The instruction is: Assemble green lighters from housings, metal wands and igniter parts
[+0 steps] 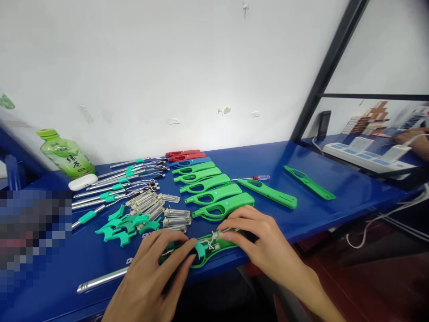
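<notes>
A green lighter half-shell (212, 255) lies open side up at the table's front edge, with white wires and a teal trigger (200, 250) inside it. My left hand (156, 268) is closed over the shell's left end, fingertips at the trigger. A metal lighter tube (102, 280) sticks out to the left from under that hand. My right hand (259, 232) pinches a clear fuel tank (231, 230) at the shell's right part; the fingers partly hide it. Just behind is a row of green lighter bodies (224, 207).
Loose teal triggers (122, 226), clear fuel tanks (177, 213) and metal tubes with wires (117, 187) lie left. A screwdriver (260, 177) and green half-shells (275, 195) lie right. A bottle (69, 154) and white case (83, 182) stand back left. A power strip (368, 158) is far right.
</notes>
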### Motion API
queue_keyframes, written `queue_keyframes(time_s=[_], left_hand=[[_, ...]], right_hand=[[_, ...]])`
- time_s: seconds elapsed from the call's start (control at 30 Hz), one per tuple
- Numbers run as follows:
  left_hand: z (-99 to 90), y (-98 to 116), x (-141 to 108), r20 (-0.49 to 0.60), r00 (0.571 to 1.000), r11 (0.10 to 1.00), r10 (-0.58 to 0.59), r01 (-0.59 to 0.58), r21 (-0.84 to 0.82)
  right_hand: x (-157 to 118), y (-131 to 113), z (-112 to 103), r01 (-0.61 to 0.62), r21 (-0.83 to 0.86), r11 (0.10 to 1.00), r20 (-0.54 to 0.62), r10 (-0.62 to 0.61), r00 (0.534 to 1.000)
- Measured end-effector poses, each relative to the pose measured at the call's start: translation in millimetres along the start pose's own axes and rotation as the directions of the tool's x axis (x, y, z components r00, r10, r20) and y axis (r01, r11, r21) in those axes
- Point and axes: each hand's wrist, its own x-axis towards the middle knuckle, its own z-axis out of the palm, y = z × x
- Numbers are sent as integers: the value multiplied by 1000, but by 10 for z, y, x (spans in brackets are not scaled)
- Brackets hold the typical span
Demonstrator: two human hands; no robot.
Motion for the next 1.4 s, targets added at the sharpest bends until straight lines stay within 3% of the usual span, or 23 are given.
queue_keyframes(time_s=[0.23,0.97,1.4], left_hand=[[-43,20,-37,3,999,999,42,-42,-3],[-24,-28,-51,23,999,998,28,-29,53],[-34,-13,-50,58,997,996,41,-46,74]], right_hand=[[6,20,1,10,-5,1000,14,-10,1000],[3,-69,-46,65,-75,995,59,-61,996],[-37,-113,-91,-3,-25,1000,96,6,995]])
